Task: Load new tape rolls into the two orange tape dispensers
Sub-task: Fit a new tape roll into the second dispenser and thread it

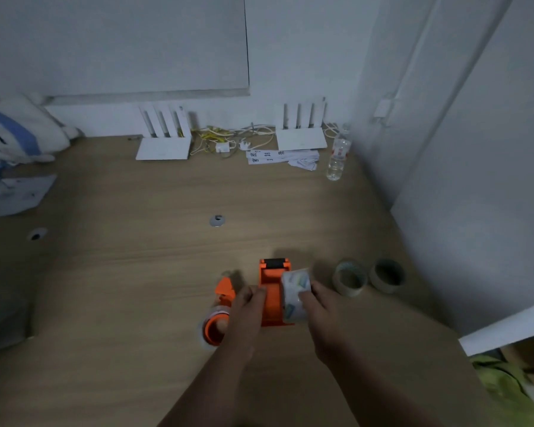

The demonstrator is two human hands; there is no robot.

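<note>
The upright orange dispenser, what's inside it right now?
The dispenser shows only its orange channel and a black roller at the far end. The tape roll in the right hand covers its right side.

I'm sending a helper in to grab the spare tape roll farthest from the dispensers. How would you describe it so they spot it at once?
Start at the wooden desk and go to its near right side, beside the white panel. Two loose rolls sit side by side there, right of the right hand. Take the right-hand roll: it looks darker than the paler roll beside it and lies nearest the panel.
</note>
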